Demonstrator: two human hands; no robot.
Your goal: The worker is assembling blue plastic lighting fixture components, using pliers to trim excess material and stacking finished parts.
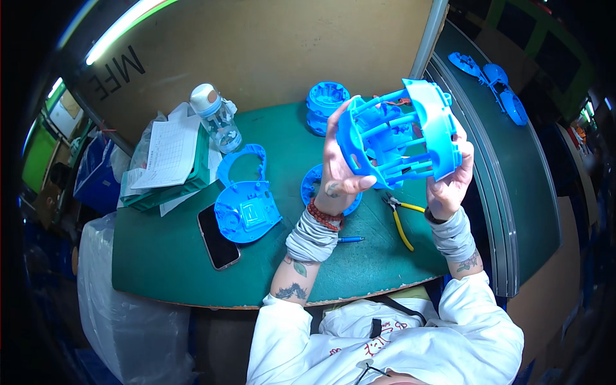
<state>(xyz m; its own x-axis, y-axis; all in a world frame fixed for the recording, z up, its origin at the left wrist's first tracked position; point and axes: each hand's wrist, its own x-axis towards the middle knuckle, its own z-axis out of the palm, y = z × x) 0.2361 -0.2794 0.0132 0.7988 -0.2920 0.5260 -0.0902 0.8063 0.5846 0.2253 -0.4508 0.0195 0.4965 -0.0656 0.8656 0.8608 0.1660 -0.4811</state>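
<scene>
So, the L hand (337, 157) & R hand (455, 179) both hold one big blue frame (393, 126), looks like up off the green table (372, 276). Neither is nearer; each has its own end. The rods (382, 98) run L to R btwn two end pcs (439, 131), R end tipped a bit farther off. L thumb is on the near edge; some R fingers are hidden, so can't tell how tight.

Below, pliers w/ yellow handles (403, 226) lie btwn the arms, most in the way. A blue ring (312, 183) is partly hid by the L wrist, w/ a pen (351, 239) near. Farther L, a blue shell (247, 215) covers part of a phone (218, 240). Past the frame: a blue stack (327, 96), a clear bottle (224, 131), papers (170, 154). Far R: more blue parts (497, 76) on a side bench (513, 167).
</scene>
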